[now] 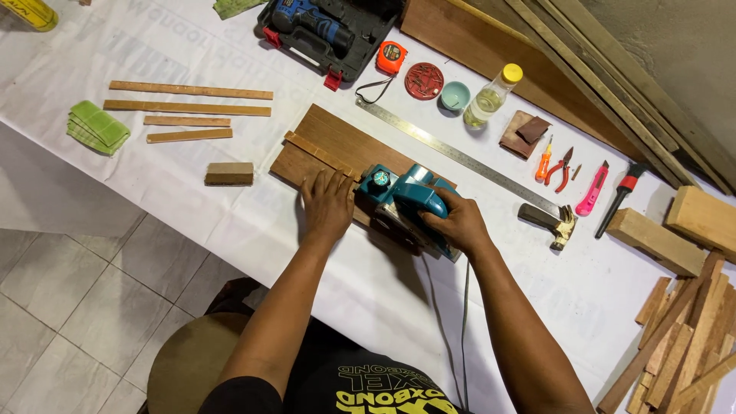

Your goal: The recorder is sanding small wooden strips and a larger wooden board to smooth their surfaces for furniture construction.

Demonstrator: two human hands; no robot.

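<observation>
Right hand: the right hand [458, 222] was wrapped tight around the handle of the teal electric planer [405, 201], grip fully closed on it.
Left hand: the left hand [327, 203] lay flat, fingers spread, pressing down on the dark wooden board [337, 138]; nothing held, just a palm pinning the wood.
Planer: it sat at the near end of the board, right beside the left hand, its cord [462, 322] trailing back over the edge of the worktop [192, 215] toward the person.
Strip: a thin pale wooden strip [318, 153] lay across the board, ahead of the fingertips.
Progress: by my reading this was early in the pass; the planer was at the near end and most of the board lay ahead of it. I couldn't tell whether the blade was running, and I saw no shavings.
Around: a long steel ruler [452, 153] ran just past the board, a hammer [548, 221] beyond the right hand, four loose slats [188, 111] well off to the left, a pile of offcuts [682, 337] at far right.
</observation>
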